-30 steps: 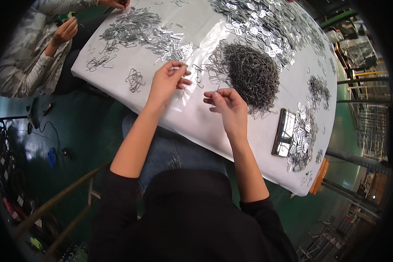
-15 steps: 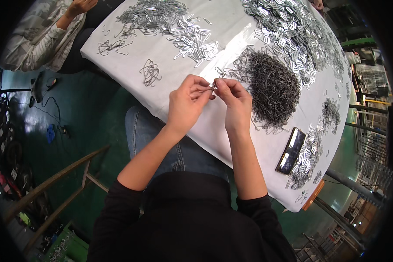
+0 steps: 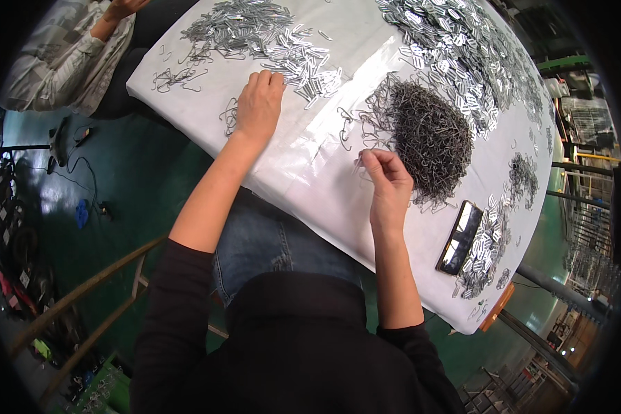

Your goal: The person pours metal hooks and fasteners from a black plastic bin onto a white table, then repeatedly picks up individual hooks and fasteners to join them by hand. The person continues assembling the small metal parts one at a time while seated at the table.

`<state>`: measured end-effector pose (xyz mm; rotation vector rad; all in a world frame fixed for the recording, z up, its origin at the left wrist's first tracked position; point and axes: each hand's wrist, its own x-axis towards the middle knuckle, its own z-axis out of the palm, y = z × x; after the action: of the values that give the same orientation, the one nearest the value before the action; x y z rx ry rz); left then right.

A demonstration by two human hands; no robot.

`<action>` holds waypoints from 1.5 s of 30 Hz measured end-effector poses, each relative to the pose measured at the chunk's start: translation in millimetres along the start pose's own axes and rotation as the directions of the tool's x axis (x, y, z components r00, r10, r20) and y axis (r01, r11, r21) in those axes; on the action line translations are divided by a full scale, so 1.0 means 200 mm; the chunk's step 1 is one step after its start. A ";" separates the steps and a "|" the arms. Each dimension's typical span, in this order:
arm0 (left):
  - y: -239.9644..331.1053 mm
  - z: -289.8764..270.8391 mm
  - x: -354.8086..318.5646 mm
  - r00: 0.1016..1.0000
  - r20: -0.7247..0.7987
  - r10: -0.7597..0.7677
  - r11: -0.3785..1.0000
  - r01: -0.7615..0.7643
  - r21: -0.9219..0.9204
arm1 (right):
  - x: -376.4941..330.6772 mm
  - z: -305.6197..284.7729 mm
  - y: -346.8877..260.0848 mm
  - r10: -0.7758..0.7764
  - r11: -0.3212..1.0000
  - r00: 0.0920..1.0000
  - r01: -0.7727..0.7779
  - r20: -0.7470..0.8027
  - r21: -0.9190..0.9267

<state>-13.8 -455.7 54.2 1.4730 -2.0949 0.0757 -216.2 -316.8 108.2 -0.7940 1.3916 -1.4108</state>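
My right hand pinches a thin wire hook between thumb and forefinger, low over the white table; motion blurs the wire. Just right of that hand lies a big heap of dark wire hooks. My left hand is farther away and to the left, at the near edge of a pile of flat silver metal pieces. Its fingers are curled down and close together, and their tips are hidden. Beside the left wrist lies a small group of bent wires, partly covered.
A large pile of slotted silver buckles covers the far right. A black phone lies beside more buckles. Loose hooks lie at the left edge. Another person's arm is at the upper left. A wooden frame stands lower left.
My hands were together over the table, fingertips meeting at a small piece. They have parted: the left moved away and left to the silver pile, the right slightly right and nearer.
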 end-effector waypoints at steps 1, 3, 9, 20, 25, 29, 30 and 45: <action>0.00 -0.01 0.01 0.999 0.033 0.019 0.999 -0.020 0.041 | -0.02 0.01 0.00 0.000 1.000 1.000 0.000 0.022 -0.002; 0.01 -0.04 0.01 0.985 0.098 -0.142 0.975 0.156 -0.157 | -0.06 0.03 0.01 0.030 0.999 0.999 -0.030 0.044 -0.014; 0.17 -0.22 -0.10 0.650 0.696 -0.305 0.087 0.747 -0.659 | -0.09 0.09 0.01 0.048 0.976 0.991 -0.020 0.123 -0.215; 0.41 -0.40 -0.20 0.687 0.673 -0.274 -0.004 0.699 -0.715 | -0.06 0.16 -0.03 -0.213 0.876 0.967 0.252 0.140 -0.411; 0.45 -0.40 -0.20 0.707 0.627 -0.327 -0.031 0.655 -0.755 | -0.05 0.16 -0.04 -0.195 0.850 0.968 0.247 0.157 -0.466; 0.45 -0.36 -0.20 0.773 0.522 -0.361 0.065 0.579 -0.812 | -0.01 0.14 0.00 -0.152 0.875 0.971 0.219 0.186 -0.431; 0.44 -0.35 -0.20 0.800 0.473 -0.368 0.110 0.543 -0.832 | 0.00 0.13 0.02 -0.152 0.863 0.963 0.238 0.221 -0.445; 0.38 -0.36 -0.21 0.849 0.360 -0.386 0.225 0.465 -0.856 | 0.46 0.03 -0.07 0.040 0.267 0.924 0.356 0.380 -0.895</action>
<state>-40.6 -364.5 114.2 1.1668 -1.1750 -1.2363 -243.4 -405.8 107.5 -1.9269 1.8744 -0.2895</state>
